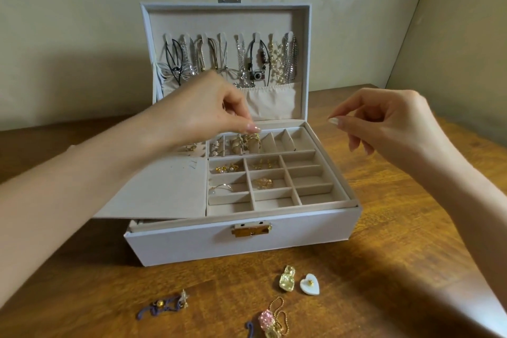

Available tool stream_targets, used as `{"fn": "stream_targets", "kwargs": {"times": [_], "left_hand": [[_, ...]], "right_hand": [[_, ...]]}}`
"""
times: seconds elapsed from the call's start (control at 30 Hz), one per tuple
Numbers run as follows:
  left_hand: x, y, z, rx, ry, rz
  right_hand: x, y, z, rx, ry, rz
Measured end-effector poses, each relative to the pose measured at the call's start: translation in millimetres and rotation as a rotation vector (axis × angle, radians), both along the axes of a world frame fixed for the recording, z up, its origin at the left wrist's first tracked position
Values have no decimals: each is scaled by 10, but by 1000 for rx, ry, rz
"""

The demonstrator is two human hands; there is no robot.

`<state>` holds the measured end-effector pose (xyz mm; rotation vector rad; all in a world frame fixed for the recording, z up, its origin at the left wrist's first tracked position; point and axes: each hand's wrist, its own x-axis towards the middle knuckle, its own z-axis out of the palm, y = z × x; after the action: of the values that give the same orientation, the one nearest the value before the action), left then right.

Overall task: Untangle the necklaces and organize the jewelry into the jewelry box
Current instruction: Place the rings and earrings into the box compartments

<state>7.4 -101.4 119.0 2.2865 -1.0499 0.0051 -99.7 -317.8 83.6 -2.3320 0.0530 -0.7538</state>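
The open white jewelry box (241, 239) sits mid-table with necklaces (258, 60) hung in its lid at 12 o'clock, the left hand (219, 110) pinching above the ring rolls (247, 143) and the right hand (384, 118) pinching at 3 o'clock, though what either holds cannot be told.

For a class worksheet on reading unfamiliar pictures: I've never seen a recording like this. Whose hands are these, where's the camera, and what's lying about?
No machine here: a person wears one wide-angle camera on the head, so you look down at their own bare hands. The left hand hovers over the ring slots of an open white jewelry box; the right hand is raised to its right. Both pinch thumb to fingertip; whether either holds anything is too small to tell. Necklaces hang inside the lid. On the wooden table in front lie a heart-shaped piece, a clear yellow piece, a purple piece and a pink bead on a ball chain.
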Motion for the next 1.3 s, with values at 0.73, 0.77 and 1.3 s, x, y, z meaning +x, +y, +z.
{"fn": "stream_targets", "kwargs": {"times": [0.73,0.77,1.3], "left_hand": [[-981,505,-699,72,-159,-130],[-976,514,-683,56,-146,-118],[-1078,467,-649,320,42,-319]], "right_hand": [[-406,863,-63,-717,752,456],[-408,879,-65,-739,738,448],[-405,913,-78,-853,677,417]]}}
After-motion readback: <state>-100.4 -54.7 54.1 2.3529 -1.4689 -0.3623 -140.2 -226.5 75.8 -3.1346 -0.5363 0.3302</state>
